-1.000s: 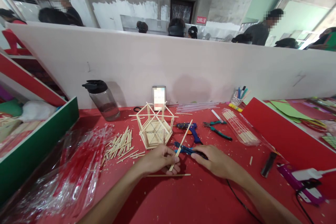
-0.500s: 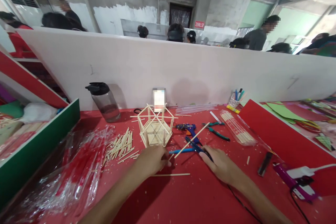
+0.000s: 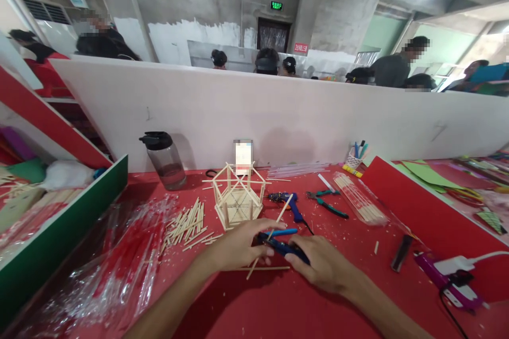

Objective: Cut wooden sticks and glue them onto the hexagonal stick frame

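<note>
- Red tabletop (image 3: 254,307), sprinkled with pale wood crumbs, runs back to a low white partition (image 3: 222,106) on the far side.
- Of the two hands, the left hand (image 3: 250,246) pinches a thin, pale wooden stick (image 3: 284,211), which slants from near left to far right.
- Close beside it, the right hand (image 3: 318,259) is wrapped around dark-blue-handled pliers (image 3: 287,249); their head overlaps the stick, though whether the jaws bite it cannot be told.
- Just nearer than the left hand, a second pale stick (image 3: 276,268) lies flat.
- Beyond the left hand stands a hexagonal framework of pale wooden sticks (image 3: 242,212).
- Far right of it lie a blue glue gun (image 3: 295,206), green-handled pliers (image 3: 334,209) and a clear packet of wooden sticks (image 3: 360,198).
- Leftward come a pile of short wooden sticks (image 3: 191,222), then crumpled clear plastic wrapping (image 3: 119,265).
- Farther left, a transparent black-lidded bottle (image 3: 165,164) stands near the partition.
</note>
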